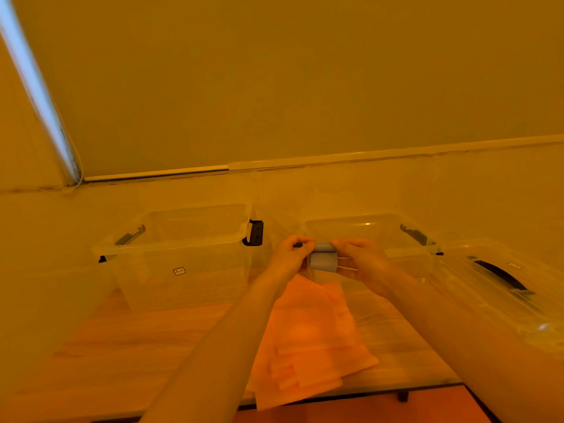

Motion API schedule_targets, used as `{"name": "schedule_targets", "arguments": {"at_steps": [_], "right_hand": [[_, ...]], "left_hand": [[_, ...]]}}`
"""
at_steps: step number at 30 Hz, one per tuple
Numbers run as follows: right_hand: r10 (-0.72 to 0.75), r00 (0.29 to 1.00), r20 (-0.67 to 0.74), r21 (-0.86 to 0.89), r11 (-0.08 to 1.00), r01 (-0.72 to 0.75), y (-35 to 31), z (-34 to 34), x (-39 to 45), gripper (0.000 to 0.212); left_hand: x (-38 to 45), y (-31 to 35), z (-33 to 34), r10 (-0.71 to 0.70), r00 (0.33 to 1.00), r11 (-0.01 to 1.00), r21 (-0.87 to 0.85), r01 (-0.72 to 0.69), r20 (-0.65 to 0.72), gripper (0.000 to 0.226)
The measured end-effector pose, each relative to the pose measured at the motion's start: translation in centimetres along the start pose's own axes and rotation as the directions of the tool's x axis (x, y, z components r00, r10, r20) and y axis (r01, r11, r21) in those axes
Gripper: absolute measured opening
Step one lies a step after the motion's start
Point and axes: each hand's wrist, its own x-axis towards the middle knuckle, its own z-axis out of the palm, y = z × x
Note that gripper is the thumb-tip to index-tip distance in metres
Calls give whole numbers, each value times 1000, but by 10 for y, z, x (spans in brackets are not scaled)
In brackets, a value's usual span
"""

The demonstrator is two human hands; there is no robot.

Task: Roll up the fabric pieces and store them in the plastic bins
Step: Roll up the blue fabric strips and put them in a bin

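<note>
Currently see left hand (291, 251) and right hand (361, 259) both pinching small grey fabric roll (323, 258) by right clear plastic bin (406, 251) rim; left clear plastic bin (183, 257) holds nothing visible; orange fabric pieces (308, 340) lie flat on wooden table (137, 337).

Dim amber cast, soft wide-angle blur

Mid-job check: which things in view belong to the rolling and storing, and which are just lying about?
Part of the job:
- grey fabric roll, held by left hand and right hand
- orange fabric pieces flat on the table
- left bin and right bin, both open

Lying about:
- bin lid at right
- window blind
</note>
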Motion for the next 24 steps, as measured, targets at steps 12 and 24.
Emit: {"name": "schedule_targets", "arguments": {"at_steps": [12, 24], "right_hand": [[-40, 999, 22, -3, 999, 40, 0, -2, -1, 25], [-24, 1000, 19, 46, 999, 23, 3, -2, 2, 7]], "left_hand": [[-2, -1, 1, -34, 999, 999, -37, 35, 15, 7], [-4, 0, 2, -13, 998, 996, -85, 17, 57, 14]]}}
